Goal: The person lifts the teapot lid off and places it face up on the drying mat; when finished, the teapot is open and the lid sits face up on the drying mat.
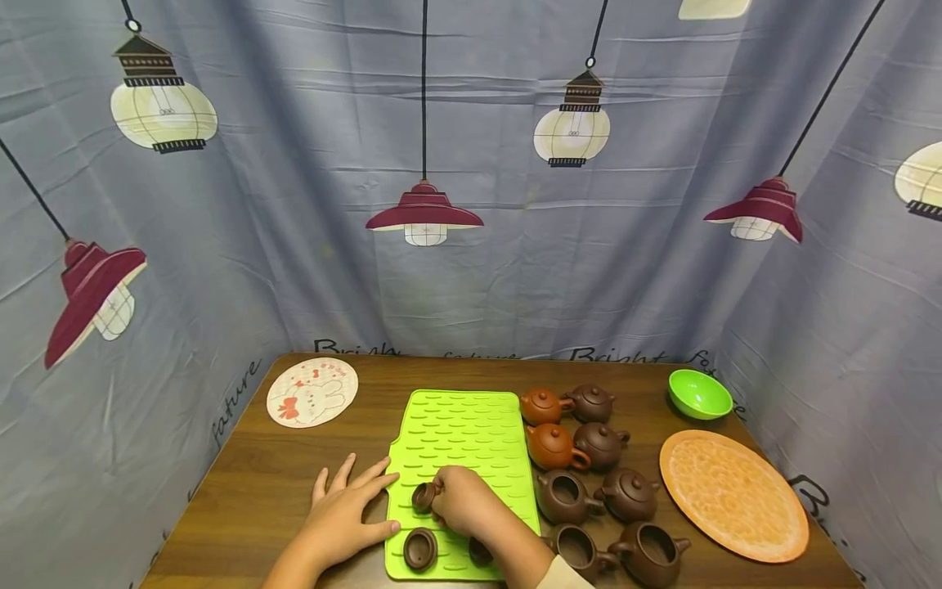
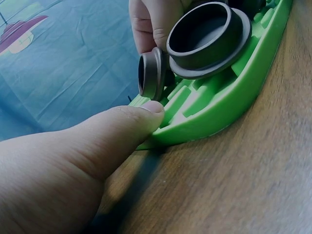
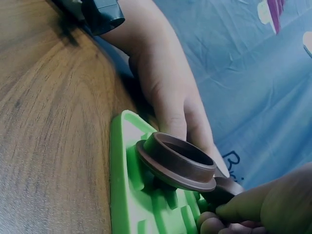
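Observation:
My right hand [image 1: 465,501] pinches a small dark brown teapot lid [image 1: 423,496], tilted on its side just above the lime green mat [image 1: 465,429]. A bigger brown lid [image 1: 420,549] lies upside down near the mat's front left corner, its hollow rim upward. Under my right forearm another dark lid [image 1: 480,552] peeks out, mostly hidden. My left hand [image 1: 344,514] has its fingers spread, with the fingertips on the mat's left edge. In the left wrist view, the thumb [image 2: 129,119] touches that edge beside the pinched lid [image 2: 151,75].
Right of the mat stand several teapots: two orange ones [image 1: 553,447] with lids, lidded brown ones [image 1: 629,494], and lidless brown ones [image 1: 565,497]. A green bowl [image 1: 700,394] and an orange oval mat [image 1: 734,495] lie farther right. A round rabbit-print mat [image 1: 312,393] lies back left.

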Motion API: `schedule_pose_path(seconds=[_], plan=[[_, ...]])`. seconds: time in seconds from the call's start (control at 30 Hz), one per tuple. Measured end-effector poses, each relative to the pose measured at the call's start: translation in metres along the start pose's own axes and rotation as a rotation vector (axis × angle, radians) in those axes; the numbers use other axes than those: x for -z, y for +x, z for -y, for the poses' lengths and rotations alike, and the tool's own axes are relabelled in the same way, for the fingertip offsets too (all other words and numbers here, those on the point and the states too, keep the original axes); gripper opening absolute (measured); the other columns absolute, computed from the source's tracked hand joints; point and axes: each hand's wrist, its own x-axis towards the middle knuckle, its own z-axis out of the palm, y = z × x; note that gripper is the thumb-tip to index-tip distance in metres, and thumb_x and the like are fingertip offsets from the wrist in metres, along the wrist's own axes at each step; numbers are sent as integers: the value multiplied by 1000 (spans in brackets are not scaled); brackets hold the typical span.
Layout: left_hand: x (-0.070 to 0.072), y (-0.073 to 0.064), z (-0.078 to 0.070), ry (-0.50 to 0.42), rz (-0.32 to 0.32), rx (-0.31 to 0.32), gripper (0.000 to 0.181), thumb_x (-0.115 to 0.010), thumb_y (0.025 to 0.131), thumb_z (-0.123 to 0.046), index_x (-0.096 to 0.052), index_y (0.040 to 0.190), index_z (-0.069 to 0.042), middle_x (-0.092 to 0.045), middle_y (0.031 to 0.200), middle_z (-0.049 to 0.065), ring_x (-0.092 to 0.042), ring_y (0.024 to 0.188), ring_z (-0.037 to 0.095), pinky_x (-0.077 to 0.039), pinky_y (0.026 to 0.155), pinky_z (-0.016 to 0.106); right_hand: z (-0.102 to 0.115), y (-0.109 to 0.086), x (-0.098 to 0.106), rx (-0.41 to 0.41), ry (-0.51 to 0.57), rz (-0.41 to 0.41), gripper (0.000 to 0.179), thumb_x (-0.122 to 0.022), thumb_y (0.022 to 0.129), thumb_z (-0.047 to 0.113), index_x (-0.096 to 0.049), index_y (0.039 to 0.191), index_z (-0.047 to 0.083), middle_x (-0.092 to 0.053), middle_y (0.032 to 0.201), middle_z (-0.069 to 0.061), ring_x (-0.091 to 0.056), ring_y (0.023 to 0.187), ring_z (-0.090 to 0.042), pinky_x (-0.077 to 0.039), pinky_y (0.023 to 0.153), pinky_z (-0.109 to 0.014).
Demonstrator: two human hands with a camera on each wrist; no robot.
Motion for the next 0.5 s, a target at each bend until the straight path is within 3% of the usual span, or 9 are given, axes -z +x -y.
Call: schedule_pose_path(seconds=[0.27, 0.4, 0.5], plan=[[0, 0, 0, 2, -16, -5, 74, -77, 81, -70, -61, 147, -39, -44, 164, -13, -19, 159, 48, 1, 117, 80, 0, -5, 3, 16, -76, -59, 9, -68, 99, 8, -66, 91, 10, -60, 69, -3, -50, 55, -17, -41, 50, -31], [0, -1, -1, 1, -13, -5, 74, -77, 81, -69, -62, 147, -37, -45, 164, -12, -18, 159, 49, 1, 116, 80, -2, -8, 7, 31, -49, -118, 3, -67, 100, 8, -69, 101, 8, -56, 69, -1, -44, 52, -15, -39, 49, -29], [1, -1, -1, -3, -10, -6, 75, -76, 82, -70, -62, 147, -36, -45, 164, -11, -18, 159, 49, 1, 116, 80, -5, -12, 14, 45, 4, -152, 9, -65, 102, 8, -69, 110, 6, -58, 71, -1, -45, 54, -15, -38, 49, -29]])
